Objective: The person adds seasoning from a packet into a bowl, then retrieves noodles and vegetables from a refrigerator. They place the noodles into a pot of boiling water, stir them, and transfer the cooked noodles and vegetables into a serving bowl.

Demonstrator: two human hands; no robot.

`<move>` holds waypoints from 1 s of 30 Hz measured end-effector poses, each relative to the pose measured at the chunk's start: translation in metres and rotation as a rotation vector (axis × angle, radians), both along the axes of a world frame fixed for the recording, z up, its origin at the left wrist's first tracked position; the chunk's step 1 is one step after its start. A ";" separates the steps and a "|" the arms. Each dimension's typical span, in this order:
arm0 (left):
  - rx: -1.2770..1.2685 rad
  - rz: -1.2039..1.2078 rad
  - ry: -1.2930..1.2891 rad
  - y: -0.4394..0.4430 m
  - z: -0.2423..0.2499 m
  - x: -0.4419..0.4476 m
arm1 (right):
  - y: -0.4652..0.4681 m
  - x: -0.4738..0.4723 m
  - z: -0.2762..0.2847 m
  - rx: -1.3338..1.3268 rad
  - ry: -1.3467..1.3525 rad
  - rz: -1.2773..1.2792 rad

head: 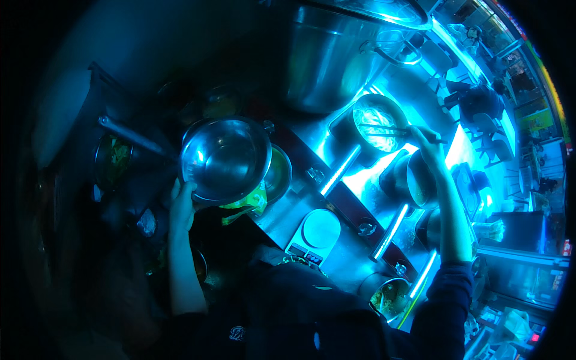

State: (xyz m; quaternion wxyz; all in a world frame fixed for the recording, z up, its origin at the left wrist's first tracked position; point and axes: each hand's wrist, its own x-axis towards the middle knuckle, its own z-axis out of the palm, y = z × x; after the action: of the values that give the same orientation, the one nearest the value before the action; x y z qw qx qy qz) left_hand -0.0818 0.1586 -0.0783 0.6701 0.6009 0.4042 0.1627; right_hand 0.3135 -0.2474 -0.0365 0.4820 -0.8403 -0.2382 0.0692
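Observation:
My left hand [183, 204] grips the rim of a shiny metal bowl [225, 157], tilted so that its bare inside faces me. Held in my right hand [425, 139] is a pair of dark chopsticks [387, 130]. Their tips reach into a deep pot [344, 131] on the stove, among pale noodle-like strands [373, 119]. A second deep pot [422, 177] stands just below my right hand, partly behind the forearm. Beneath the metal bowl, another round bowl [282, 175] and a green and yellow packet [256, 198] show only in part.
A tall metal stockpot [333, 63] rises beyond the noodle pot. Glowing bar-like handles [340, 170] stick out over the stove's front. A digital kitchen scale [321, 228] lies before me. At lower right stands a food container [390, 297]. Seated people [479, 101] are beyond; the left side is very dark.

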 end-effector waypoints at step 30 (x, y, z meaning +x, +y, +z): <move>0.304 -0.377 0.049 -0.029 -0.118 0.047 | 0.049 -0.069 0.018 -0.227 -0.353 0.320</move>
State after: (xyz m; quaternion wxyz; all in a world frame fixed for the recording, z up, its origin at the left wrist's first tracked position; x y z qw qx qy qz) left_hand -0.0351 0.1293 -0.1960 0.5803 0.7635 0.2722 0.0792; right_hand 0.2448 -0.1981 -0.0183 0.3184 -0.8399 -0.4390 0.0231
